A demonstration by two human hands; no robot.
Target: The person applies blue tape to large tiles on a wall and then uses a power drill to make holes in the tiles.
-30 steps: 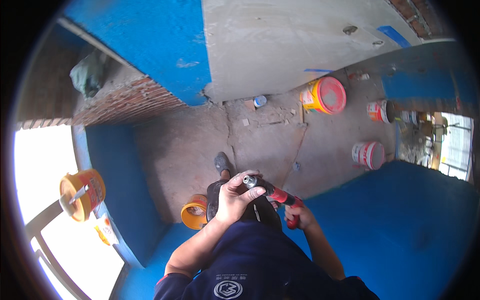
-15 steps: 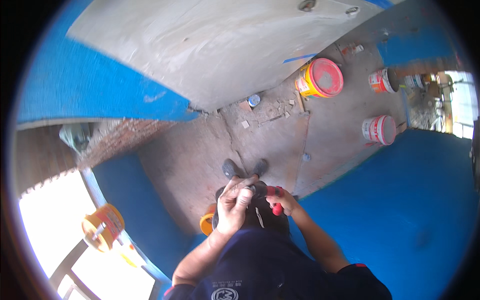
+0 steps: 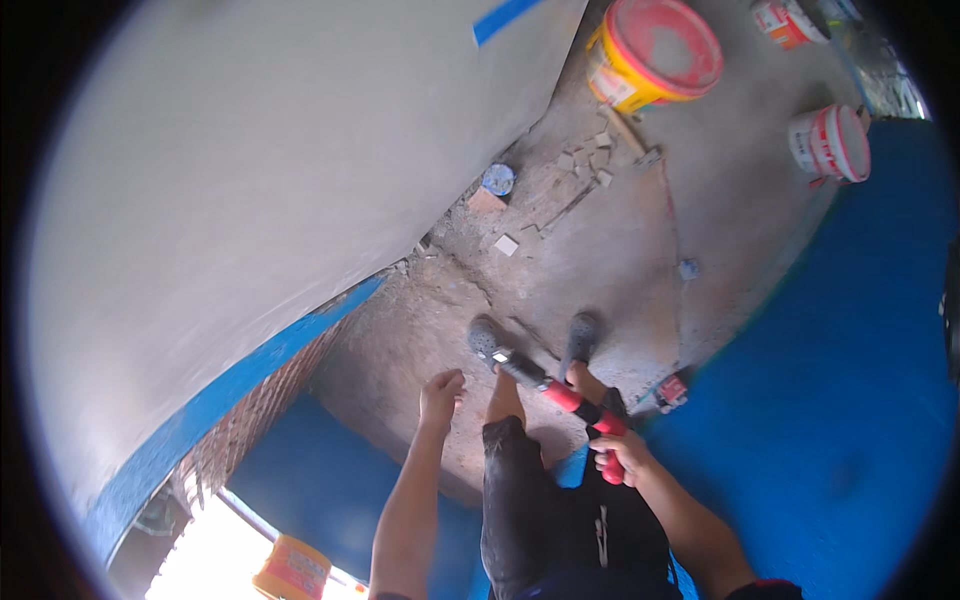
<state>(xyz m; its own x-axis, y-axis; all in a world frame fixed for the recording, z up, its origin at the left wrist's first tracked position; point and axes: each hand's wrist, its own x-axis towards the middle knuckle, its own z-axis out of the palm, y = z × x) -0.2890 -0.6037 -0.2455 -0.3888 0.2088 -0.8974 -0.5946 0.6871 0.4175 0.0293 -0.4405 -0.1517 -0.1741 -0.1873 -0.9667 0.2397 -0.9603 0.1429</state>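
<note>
My right hand [image 3: 622, 456] is wrapped round the handle of a red-and-black pistol-grip tool [image 3: 570, 397]. Its long dark barrel slants forward and left, ending in a silver tip over my left shoe [image 3: 484, 338]. The tool's exact kind does not show. To the left of the barrel, apart from it, my left hand [image 3: 441, 398] hangs in the air with its fingers curled in. Whether anything small sits inside those fingers is hidden.
Ahead stands a yellow bucket with a red lid [image 3: 665, 45], near broken tile pieces [image 3: 590, 157] and a small blue-topped can [image 3: 498, 180]. White-and-red buckets [image 3: 832, 143] lie at far right. A grey panel [image 3: 280, 150] fills the upper left. Beside my right leg sits a small red-and-black object [image 3: 671, 392].
My left hand has come off the tool's front end and moved left. The right hand has lowered and moved right with the tool, its barrel now pointing forward. The view has shifted too.
</note>
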